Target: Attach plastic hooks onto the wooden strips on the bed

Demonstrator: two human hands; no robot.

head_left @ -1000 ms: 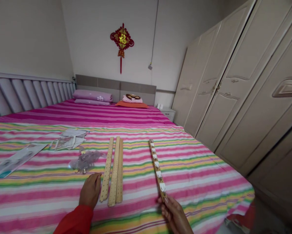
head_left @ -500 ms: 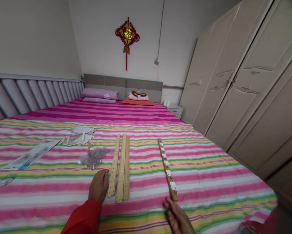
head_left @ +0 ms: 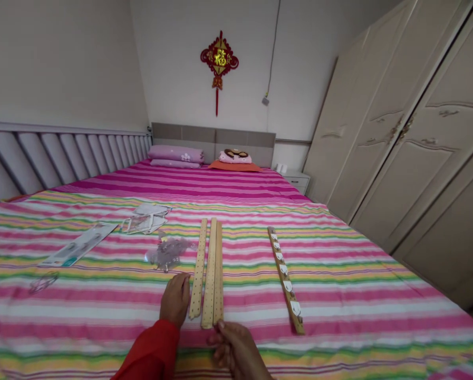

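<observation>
Three pale wooden strips with rows of holes [head_left: 208, 272] lie side by side on the striped bedspread [head_left: 355, 295]. My left hand [head_left: 175, 303], in a red sleeve, rests flat against the near left side of the leftmost strip, fingers stretched out. My right hand [head_left: 234, 349] is at the near end of the rightmost strip, fingers curled and touching its tip. A fourth strip fitted with several white hooks [head_left: 286, 278] lies apart to the right, with no hand on it.
A clear bag of small hardware [head_left: 168, 252] lies left of the strips, with opened packaging [head_left: 145, 220] and a printed card [head_left: 80, 245] further left. Pillows [head_left: 176, 154] sit at the headboard. A cream wardrobe [head_left: 410, 142] stands along the right; a padded rail [head_left: 62, 155] on the left.
My right hand let go of the hooked strip, which now lies on the bed, and moved left to the near end of the three plain strips. The view shifted right.
</observation>
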